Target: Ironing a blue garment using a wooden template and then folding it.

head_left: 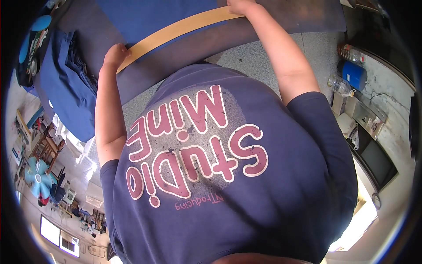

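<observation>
A long, flat tan strip (176, 31), like a wooden ruler, stretches across the dark work surface (83, 20) in front of me. My left hand (116, 56) is closed round its near left end. At the top edge of the picture my right hand (241, 6) grips the other end, with part of the hand cut off. Blue fabric (140, 17) lies flat on the surface just beyond the strip, and a thin blue edge also shows on the near side. I cannot tell whether the strip rests on the fabric or hovers slightly above it.
Folded navy fabric (66, 83) is heaped at the left of the surface. Farther left are a blue-bladed fan (38, 176) and wooden furniture. On the right, a blue container (354, 75), plastic bottles (338, 83) and a clear box (369, 119) stand by the wall.
</observation>
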Tool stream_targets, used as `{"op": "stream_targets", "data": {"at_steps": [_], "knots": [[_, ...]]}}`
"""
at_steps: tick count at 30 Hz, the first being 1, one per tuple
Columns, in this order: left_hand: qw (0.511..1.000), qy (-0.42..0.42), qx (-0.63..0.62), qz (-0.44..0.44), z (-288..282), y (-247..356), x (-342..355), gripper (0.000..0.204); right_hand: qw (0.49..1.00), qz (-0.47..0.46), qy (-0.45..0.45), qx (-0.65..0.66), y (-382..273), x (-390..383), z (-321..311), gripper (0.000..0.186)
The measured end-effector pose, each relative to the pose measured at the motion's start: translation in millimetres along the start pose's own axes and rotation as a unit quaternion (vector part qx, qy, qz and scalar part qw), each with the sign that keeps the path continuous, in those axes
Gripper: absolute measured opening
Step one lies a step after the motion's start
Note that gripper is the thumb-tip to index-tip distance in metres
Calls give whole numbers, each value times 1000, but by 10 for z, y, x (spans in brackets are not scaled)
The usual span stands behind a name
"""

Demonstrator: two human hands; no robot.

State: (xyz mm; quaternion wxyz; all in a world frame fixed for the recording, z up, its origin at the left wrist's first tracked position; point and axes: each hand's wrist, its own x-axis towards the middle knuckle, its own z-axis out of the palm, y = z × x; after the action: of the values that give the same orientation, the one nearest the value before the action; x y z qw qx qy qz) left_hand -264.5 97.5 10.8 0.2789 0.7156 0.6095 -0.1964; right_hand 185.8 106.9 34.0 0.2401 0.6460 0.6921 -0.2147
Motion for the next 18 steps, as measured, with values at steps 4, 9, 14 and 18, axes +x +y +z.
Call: {"op": "stream_targets", "data": {"at_steps": [4,9,14,18], "knots": [[999,-12,39,-17,-12,56,21,32,965,-11,260,-17,34,73,299,22],[980,83,177,23,-52,609,-14,20,978,-53,165,120,58,175,425,23],[915,175,-8,364,340,1657,227,16,980,-102,117,128,15,140,444,19],[906,193,45,374,475,2232,170,19,967,-100,165,166,1,76,484,17]]}}
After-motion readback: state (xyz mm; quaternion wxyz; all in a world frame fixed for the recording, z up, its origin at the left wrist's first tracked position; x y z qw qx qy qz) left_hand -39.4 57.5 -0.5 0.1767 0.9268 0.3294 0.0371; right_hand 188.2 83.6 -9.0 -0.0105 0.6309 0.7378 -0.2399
